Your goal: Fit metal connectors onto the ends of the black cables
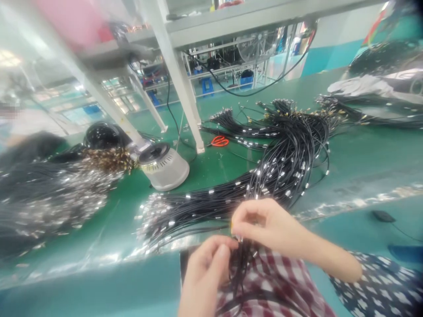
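My left hand (205, 273) and my right hand (264, 224) meet at the near edge of the green table (231, 171), both pinching thin black cables (243, 259) that hang down over my checked lap. The fingertips touch at a small metal connector end. A large bundle of black cables with silver sleeves (264, 176) fans out across the table just beyond my hands.
A round white and grey device (163, 165) stands left of centre by a white frame post (178, 79). Red-handled scissors (220, 141) lie behind it. More cable heaps lie at the left (49, 193) and far right (373, 110). A small black object (382, 215) lies at right.
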Available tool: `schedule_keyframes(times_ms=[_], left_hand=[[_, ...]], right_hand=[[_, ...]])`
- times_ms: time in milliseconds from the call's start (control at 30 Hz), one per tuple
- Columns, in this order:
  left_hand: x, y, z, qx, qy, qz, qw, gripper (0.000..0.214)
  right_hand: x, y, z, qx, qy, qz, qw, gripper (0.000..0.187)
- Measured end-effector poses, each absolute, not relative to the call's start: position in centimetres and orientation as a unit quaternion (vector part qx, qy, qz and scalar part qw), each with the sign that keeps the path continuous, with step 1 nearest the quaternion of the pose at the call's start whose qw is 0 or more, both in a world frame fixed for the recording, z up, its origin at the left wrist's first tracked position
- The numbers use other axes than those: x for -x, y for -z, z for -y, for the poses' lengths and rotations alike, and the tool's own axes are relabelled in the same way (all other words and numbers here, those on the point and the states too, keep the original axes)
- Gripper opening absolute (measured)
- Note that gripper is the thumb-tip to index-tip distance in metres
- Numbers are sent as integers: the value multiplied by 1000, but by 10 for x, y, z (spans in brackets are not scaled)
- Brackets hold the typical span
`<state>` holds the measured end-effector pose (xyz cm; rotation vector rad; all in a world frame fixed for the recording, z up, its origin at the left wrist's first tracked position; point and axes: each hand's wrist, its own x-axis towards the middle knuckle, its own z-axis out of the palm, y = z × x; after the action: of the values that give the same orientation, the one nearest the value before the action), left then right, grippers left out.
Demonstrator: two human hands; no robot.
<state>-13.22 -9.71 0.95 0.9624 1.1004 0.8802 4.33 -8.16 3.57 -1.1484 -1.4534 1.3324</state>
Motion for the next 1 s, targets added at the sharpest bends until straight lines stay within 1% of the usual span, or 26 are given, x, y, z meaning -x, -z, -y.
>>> schedule_keyframes(times_ms=[100, 233, 300, 400, 500, 833, 1000], left_hand=[[128, -11, 98, -401, -365, -472, 695, 33], [128, -14, 99, -401, -344, -481, 700, 27], [130, -16, 100, -404, -347, -480, 697, 26], [131, -18, 102, -405, -353, -478, 695, 33], [131, -16, 104, -414, -361, -483, 682, 36], [127, -21, 110, -409, -383, -506, 656, 24], [124, -25, 110, -409, -379, -512, 654, 24]], right_hand=[[-42, -37, 84, 466, -515, 599, 399, 13], [-47, -39, 89, 499, -479, 589, 417, 13], [-52, -40, 92, 501, -502, 583, 396, 15], [-56, -38, 96, 482, -560, 583, 339, 17], [-55, -36, 97, 472, -575, 590, 314, 17], [-56, -39, 95, 477, -565, 606, 293, 19], [-56, -39, 96, 480, -570, 597, 297, 20]])
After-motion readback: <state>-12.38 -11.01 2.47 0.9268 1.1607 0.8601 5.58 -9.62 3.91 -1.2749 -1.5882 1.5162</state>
